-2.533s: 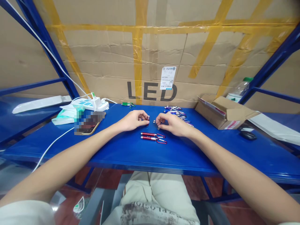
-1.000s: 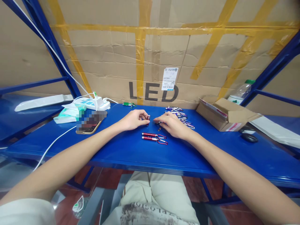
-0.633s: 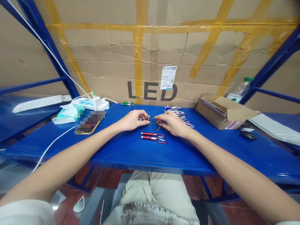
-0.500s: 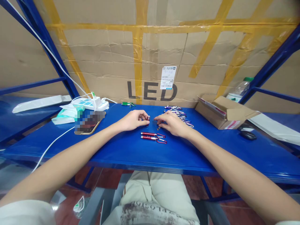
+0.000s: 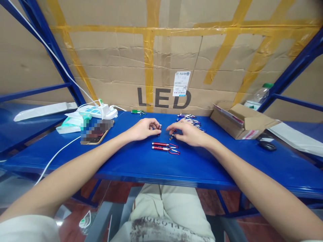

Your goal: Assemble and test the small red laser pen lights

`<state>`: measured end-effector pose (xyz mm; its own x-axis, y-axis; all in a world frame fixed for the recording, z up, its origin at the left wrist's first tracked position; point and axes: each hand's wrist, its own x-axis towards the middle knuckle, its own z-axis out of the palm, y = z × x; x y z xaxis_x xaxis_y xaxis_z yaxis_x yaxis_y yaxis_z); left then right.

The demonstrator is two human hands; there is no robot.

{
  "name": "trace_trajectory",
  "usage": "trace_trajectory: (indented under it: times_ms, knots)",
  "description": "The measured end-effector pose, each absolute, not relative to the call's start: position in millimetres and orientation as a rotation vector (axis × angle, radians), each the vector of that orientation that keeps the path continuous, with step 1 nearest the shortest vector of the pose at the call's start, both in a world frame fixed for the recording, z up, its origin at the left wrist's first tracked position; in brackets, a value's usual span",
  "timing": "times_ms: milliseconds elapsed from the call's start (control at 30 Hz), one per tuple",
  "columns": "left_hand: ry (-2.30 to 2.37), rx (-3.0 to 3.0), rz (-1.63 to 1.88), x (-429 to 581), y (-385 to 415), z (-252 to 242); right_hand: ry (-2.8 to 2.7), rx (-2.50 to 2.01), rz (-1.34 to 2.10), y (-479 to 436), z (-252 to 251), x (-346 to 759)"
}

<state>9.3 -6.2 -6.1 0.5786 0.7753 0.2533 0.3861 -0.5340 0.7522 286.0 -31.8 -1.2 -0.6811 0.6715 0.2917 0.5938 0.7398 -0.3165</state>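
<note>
My left hand [image 5: 145, 129] is closed on a short red metal tube [image 5: 159, 127], held upright between thumb and fingers just above the table. My right hand [image 5: 187, 133] hovers low with thumb and index finger apart, beside a few small button cells [image 5: 171, 137] on the blue surface. Whether its fingertips touch a cell is hard to see. In front of both hands lie two red keychain flashlights [image 5: 160, 144] with carabiner clips, side by side. Behind my right hand is a group of blue and purple keychain flashlights [image 5: 187, 116], partly hidden by it.
A green keychain flashlight [image 5: 137, 112] lies at the back of the blue table [image 5: 131, 164]. To the left are a phone [image 5: 101, 136], a white power strip [image 5: 111, 112] and a green-and-white packet [image 5: 70, 125]. An open cardboard box [image 5: 242, 122] and a black mouse [image 5: 267, 145] are at right.
My right hand has shifted slightly to the right, its thumb drawing back so that more of the button cells shows. My left hand stays still with the red tube.
</note>
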Motion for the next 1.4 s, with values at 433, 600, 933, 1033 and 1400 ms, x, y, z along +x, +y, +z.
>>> trace_trajectory:
  times_ms: [433,600,933,1033,1400]
  knots:
    - [0.919,2.113,0.752,9.3,-3.8,-9.5,-2.570,-0.979,0.401,-36.7,-2.5,279.2]
    - [0.896,2.115,0.753,11.2,-7.4,-7.9,-2.353,-0.976,0.316,-35.0,1.0,281.2]
    - [0.891,2.355,0.692,16.5,-21.8,-1.2,-2.117,-0.865,0.501,-40.9,1.9,274.7]
    - [0.874,2.353,0.685,17.5,-24.0,-0.2,-2.133,-0.869,0.528,-41.6,0.9,273.8]
    - [0.855,2.312,0.708,17.7,-23.6,0.1,-2.146,-0.857,0.477,-43.6,3.6,272.1]
